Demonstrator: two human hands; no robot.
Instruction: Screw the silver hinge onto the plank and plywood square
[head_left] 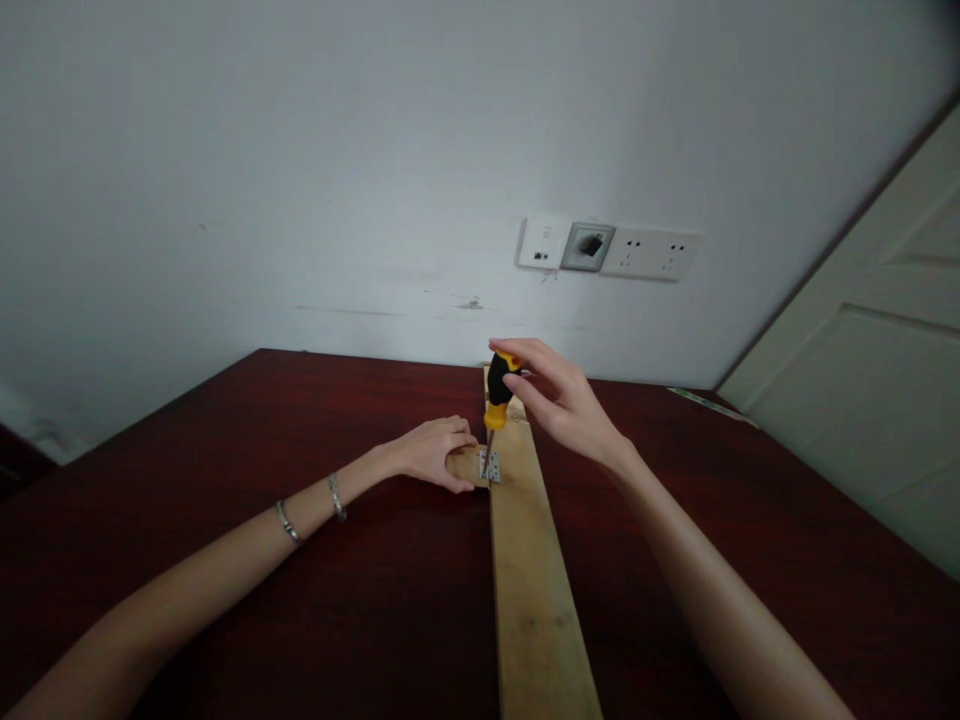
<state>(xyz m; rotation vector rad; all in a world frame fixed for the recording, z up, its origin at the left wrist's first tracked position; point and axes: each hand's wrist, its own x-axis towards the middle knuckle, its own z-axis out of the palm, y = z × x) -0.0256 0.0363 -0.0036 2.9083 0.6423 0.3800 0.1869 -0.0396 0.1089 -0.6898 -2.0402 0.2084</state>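
Note:
A long wooden board [529, 560] lies on the dark red table, running away from me toward the wall. Against its left side sits a short wooden block [463, 464], gripped between the thumb and fingers of my left hand [437, 452]. A metal hinge [490, 466] spans the joint between block and board. My right hand [559, 400] holds a yellow and black screwdriver [502, 385] by its handle, nearly upright. Its shaft points down onto the hinge; whether the tip sits in a screw is too small to tell.
The table top [337, 610] ends at a white wall [360, 180] behind the board. Sockets and switches [611, 248] are set in the wall at the right. A panelled white door [885, 370] stands beyond the table's right edge, near a thin patterned strip [711, 404].

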